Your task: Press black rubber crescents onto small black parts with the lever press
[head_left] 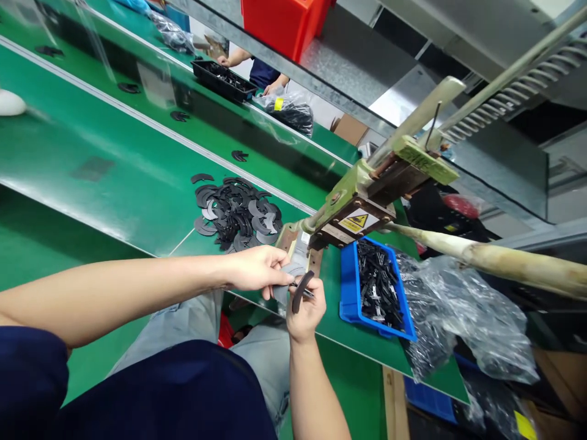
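My left hand [257, 269] is closed on a flat grey curved piece [280, 294], just in front of the hand press [351, 208]. Close beside it, my right hand [308, 311] pinches a dark curved strip [301, 293]. A thin dark part also shows between the fingers, too small to name. The fingertips of both hands meet around these pieces, so how they join is hidden. Left of the press lies a heap of black and grey curved pieces [241, 214]. A blue bin [347, 293] full of slim black parts stands right of the press.
Along the back runs a green conveyor belt [151, 104] with several black curved parts. Beyond it are a black tray [243, 95] and a co-worker's hands [277, 84]. Clear plastic bags [477, 311] lie right of the blue bin. The press's long pale lever [495, 253] reaches right.
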`<state>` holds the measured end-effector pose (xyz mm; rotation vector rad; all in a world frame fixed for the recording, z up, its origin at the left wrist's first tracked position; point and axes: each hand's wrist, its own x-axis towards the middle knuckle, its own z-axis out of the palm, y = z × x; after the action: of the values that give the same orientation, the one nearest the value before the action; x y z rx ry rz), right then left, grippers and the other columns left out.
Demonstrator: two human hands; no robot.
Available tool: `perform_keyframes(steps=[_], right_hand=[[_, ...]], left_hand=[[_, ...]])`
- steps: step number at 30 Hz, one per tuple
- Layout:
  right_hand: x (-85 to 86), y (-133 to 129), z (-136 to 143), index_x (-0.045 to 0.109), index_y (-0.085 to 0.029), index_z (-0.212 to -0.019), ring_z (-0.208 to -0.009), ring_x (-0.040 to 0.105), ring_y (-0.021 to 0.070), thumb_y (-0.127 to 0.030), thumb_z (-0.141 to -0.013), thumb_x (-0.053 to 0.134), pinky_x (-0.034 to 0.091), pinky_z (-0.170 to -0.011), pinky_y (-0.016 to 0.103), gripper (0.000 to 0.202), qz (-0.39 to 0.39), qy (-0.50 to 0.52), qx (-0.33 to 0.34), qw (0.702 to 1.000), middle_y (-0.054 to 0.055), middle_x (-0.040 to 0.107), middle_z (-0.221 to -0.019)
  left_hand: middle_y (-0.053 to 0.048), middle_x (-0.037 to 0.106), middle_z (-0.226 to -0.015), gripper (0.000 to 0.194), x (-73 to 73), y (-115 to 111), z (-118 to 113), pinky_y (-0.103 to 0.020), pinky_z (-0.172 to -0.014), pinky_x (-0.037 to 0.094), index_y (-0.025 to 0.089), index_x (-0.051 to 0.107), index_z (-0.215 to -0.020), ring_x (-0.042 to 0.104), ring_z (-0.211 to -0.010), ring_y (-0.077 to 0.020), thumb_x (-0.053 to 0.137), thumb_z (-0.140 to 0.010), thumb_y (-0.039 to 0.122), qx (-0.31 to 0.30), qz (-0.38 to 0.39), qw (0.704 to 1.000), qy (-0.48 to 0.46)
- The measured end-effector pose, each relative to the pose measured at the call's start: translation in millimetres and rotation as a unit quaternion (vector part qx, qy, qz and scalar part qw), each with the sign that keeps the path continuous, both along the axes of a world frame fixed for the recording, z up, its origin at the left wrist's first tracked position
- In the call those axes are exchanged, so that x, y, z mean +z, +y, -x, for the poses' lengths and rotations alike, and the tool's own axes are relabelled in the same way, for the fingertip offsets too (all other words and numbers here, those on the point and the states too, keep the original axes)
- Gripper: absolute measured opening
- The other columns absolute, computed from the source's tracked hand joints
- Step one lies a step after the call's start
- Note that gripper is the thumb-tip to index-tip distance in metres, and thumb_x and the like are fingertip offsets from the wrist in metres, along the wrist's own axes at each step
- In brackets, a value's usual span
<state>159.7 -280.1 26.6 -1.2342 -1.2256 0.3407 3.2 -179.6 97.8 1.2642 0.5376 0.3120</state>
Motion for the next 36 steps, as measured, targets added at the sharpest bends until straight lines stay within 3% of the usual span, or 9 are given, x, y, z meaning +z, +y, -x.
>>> perform_keyframes(steps=[3,6,11,15,18,24,28,32,36], right_hand=[[-1.8,-4.1,-1.3,0.054,-0.022,-0.088,-0.067,0.061,0.0116,-0.031,-0.096,0.059,0.050,-0.063,0.025,0.013,0.010,-0.027,0.001,1.000,-0.001,0.063,-0.076],[-3.3,-6.7,-9.3,0.055,-0.022,-0.091,-0.069,0.063,0.0117,-0.030,-0.098,0.056,0.051,-0.063,0.025,0.010,0.033,-0.070,0.003,0.997,-0.001,0.066,-0.081],[1.8,-10.0,-33.8,0.064,-0.022,-0.104,-0.079,0.069,0.0151,-0.028,-0.096,0.060,0.055,-0.073,0.029,0.011,0.075,-0.190,0.041,0.978,0.003,0.073,-0.089],[11.3,-8.9,-42.9,0.066,-0.022,-0.098,-0.076,0.065,0.0150,-0.025,-0.095,0.060,0.051,-0.072,0.029,0.008,0.062,-0.279,0.060,0.956,0.003,0.071,-0.085],[16.3,-6.2,-43.0,0.065,-0.021,-0.093,-0.072,0.061,0.0143,-0.024,-0.096,0.059,0.047,-0.068,0.029,0.007,0.046,-0.324,0.066,0.943,0.003,0.067,-0.079],[18.4,-6.0,-47.9,0.066,-0.021,-0.102,-0.074,0.062,0.0148,-0.022,-0.096,0.059,0.049,-0.069,0.030,0.010,0.018,-0.373,0.086,0.924,0.004,0.071,-0.084],[19.7,-7.7,-54.6,0.065,-0.021,-0.110,-0.078,0.066,0.0161,-0.019,-0.095,0.061,0.053,-0.071,0.032,0.016,-0.004,-0.368,0.069,0.927,0.006,0.074,-0.090],[20.4,-11.1,-63.8,0.065,-0.022,-0.118,-0.087,0.072,0.0174,-0.019,-0.093,0.065,0.059,-0.078,0.033,0.025,-0.004,-0.369,0.083,0.926,0.006,0.076,-0.098],[7.5,-29.0,-81.5,0.062,-0.022,-0.131,-0.104,0.073,0.0193,-0.020,-0.095,0.063,0.062,-0.091,0.036,0.037,0.064,-0.319,0.037,0.945,0.009,0.075,-0.112]], left_hand=[[0.000,0.068,-0.065,0.037,-3.0,2.2,-5.4,-0.021,-0.045,0.046,0.017,0.063,-0.078,0.058,-0.045,-0.0106,0.087,-0.074,0.045,-0.016,0.074,0.997,-0.004],[0.001,0.066,-0.063,0.038,-7.5,8.4,-9.0,-0.020,-0.044,0.043,0.017,0.062,-0.077,0.057,-0.046,-0.0102,0.087,-0.073,0.046,-0.022,0.057,0.998,0.012],[0.003,0.063,-0.067,0.034,-4.8,18.0,-5.4,-0.024,-0.051,0.044,0.020,0.062,-0.085,0.059,-0.053,-0.0134,0.082,-0.078,0.047,0.027,-0.135,0.989,0.061],[-0.003,0.066,-0.088,0.027,7.0,8.6,-1.5,-0.028,-0.070,0.046,0.022,0.067,-0.092,0.060,-0.076,-0.0173,0.077,-0.084,0.045,0.120,-0.371,0.919,0.068],[-0.003,0.060,-0.078,0.029,6.9,0.7,-4.5,-0.030,-0.073,0.041,0.021,0.062,-0.075,0.054,-0.077,-0.0187,0.073,-0.088,0.044,0.079,-0.468,0.877,0.075],[0.004,0.043,-0.059,0.042,-14.7,12.8,-14.7,-0.025,-0.054,0.027,0.020,0.051,-0.066,0.037,-0.055,-0.0115,0.070,-0.089,0.050,0.040,-0.289,0.951,0.108],[0.001,0.064,-0.079,0.038,-19.2,14.8,-15.0,-0.022,-0.058,0.041,0.020,0.064,-0.092,0.054,-0.066,-0.0121,0.083,-0.078,0.049,0.078,-0.196,0.976,0.046],[-0.006,0.073,-0.087,0.046,-27.8,14.3,-11.1,-0.025,-0.058,0.051,0.017,0.067,-0.104,0.066,-0.069,-0.0164,0.072,-0.088,0.060,-0.084,-0.052,0.995,0.000],[-0.005,0.074,-0.088,0.041,-43.0,55.9,-3.3,-0.027,-0.059,0.054,0.017,0.068,-0.108,0.070,-0.072,-0.0192,0.064,-0.094,0.056,-0.008,-0.201,0.975,0.092]])
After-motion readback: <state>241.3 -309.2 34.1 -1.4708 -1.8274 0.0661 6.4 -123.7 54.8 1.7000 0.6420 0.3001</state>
